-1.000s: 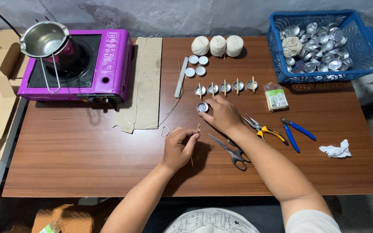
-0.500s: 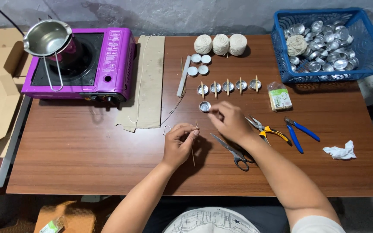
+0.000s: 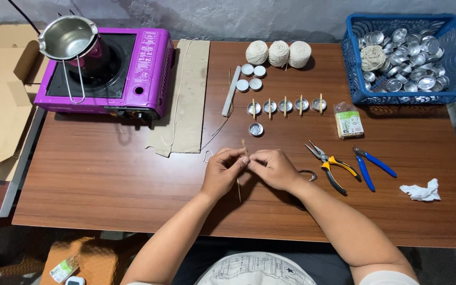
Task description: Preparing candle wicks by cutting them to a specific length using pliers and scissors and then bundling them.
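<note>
My left hand [image 3: 224,171] pinches a thin wooden stick [image 3: 238,191] that stands between my fingers over the table's middle. My right hand [image 3: 273,168] meets it from the right, fingertips closed on the same stick near its top. Just beyond my hands sits a single small metal cup [image 3: 256,129]. Behind it runs a row of metal cups with sticks laid across them [image 3: 285,105]. The scissors [image 3: 308,174] lie mostly hidden under my right hand.
A purple portable stove [image 3: 127,74] with a steel pot [image 3: 69,37] stands at the back left beside a cardboard strip [image 3: 186,100]. Three twine balls [image 3: 279,53], white discs, a blue basket of cups [image 3: 412,58], pliers [image 3: 328,161], blue cutters [image 3: 371,164], a stick packet and a crumpled tissue lie to the right.
My right hand left the single metal cup and came back to join my left hand on the stick. It now covers the scissors. The camera view shifted slightly.
</note>
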